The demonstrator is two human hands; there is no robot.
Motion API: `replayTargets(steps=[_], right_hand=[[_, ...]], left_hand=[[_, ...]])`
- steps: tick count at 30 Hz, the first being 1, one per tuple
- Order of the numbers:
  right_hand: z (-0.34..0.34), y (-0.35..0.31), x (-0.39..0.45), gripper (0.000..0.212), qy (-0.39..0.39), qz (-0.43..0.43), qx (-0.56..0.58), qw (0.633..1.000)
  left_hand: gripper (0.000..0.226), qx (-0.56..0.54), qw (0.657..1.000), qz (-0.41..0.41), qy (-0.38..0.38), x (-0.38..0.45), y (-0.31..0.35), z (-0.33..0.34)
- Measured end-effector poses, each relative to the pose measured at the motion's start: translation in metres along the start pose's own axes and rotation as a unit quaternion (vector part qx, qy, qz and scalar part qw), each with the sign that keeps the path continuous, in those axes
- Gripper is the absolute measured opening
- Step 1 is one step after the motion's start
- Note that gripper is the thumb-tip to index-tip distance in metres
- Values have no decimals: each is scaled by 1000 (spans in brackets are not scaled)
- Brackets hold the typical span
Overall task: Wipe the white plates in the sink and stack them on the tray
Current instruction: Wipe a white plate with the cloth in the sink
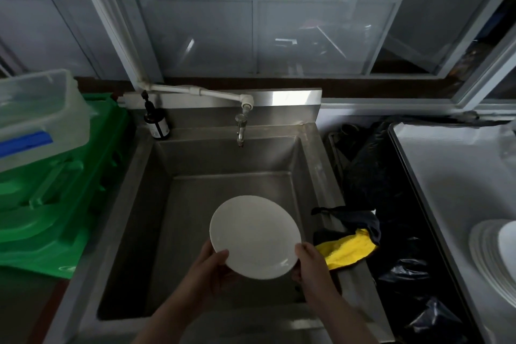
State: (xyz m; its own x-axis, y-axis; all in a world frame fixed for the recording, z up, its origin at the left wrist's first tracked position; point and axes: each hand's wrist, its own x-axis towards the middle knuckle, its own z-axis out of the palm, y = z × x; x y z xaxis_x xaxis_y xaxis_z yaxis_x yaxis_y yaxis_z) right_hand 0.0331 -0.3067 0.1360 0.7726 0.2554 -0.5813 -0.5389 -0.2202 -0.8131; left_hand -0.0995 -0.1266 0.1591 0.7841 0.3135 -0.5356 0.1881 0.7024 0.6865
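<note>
A white plate (255,236) is held tilted above the steel sink (156,181). My left hand (208,268) grips its lower left rim, thumb on the face. My right hand (308,264) grips its lower right rim. A yellow and dark cloth (347,247) lies on the sink's right ledge, just right of my right hand. On the right, a steel tray (435,176) carries a stack of white plates (494,254) at the frame edge. The sink basin shows no other plate.
A tap (240,127) hangs over the back of the sink, a dark soap bottle (156,124) at its left corner. Green crates (55,204) with a clear plastic box (36,117) stand left. Black bags (405,274) fill the gap between sink and tray.
</note>
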Motion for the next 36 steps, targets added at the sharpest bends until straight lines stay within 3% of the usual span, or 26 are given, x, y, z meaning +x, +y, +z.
replayTargets(steps=[8, 11, 13, 15, 18, 21, 24, 31, 36], right_hand=[[-6, -14, -8, 16, -23, 34, 36, 999], [-17, -17, 1, 21, -22, -2, -69, 997], [-28, -15, 13, 17, 22, -58, -192, 979], [-40, -10, 27, 20, 55, -140, -336, 930], [-55, -4, 49, 34, 83, -240, -558, 790], [-61, -4, 60, 62, 92, -258, -685, 675], [-62, -6, 66, 72, 69, -233, -763, 599], [-67, -7, 70, 67, 30, -185, -840, 509], [-67, -6, 71, 72, 14, -180, -857, 483]], left_hand=[[49, -14, 999, 40, 31, 3, -1, 8], [42, 5, 998, 53, 45, 4, 2, 9], [43, 29, 996, 66, 59, 4, 2, 9], [47, 39, 994, 82, 64, 4, 2, 10], [49, 34, 992, 93, 74, 2, 3, 16], [40, 30, 993, 79, 87, 4, 4, 15], [34, 36, 992, 56, 110, 7, -1, 8], [36, 35, 991, 51, 116, 7, -4, 2], [40, 27, 992, 48, 113, 3, -4, -2]])
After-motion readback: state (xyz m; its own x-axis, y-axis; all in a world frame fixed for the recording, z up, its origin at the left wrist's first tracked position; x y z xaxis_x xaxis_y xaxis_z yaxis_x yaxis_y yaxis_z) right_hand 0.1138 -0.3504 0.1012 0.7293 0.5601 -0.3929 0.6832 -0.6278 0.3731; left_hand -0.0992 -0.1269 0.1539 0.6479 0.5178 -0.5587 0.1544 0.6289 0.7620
